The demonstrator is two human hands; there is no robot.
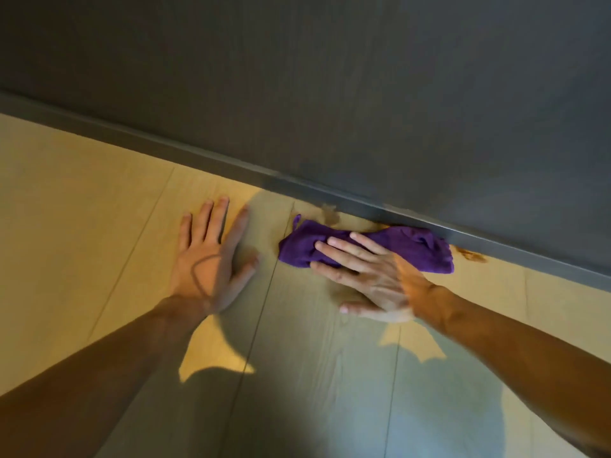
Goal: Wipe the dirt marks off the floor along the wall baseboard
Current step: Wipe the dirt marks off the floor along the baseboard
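Note:
A purple cloth point(416, 244) lies bunched on the light wood floor point(82, 200), right against the grey baseboard point(198, 155). My right hand point(367, 276) presses flat on the cloth's near left part, fingers spread over it. A brown dirt mark point(330, 214) shows just beyond the cloth's left end by the baseboard. Another brown mark point(471, 254) sits at the cloth's right end. My left hand point(208, 256) rests flat on the bare floor to the left, fingers apart, holding nothing.
A dark grey wall point(330, 77) rises above the baseboard and fills the upper half. The floor planks run toward me, with my shadow falling over the middle and lower part.

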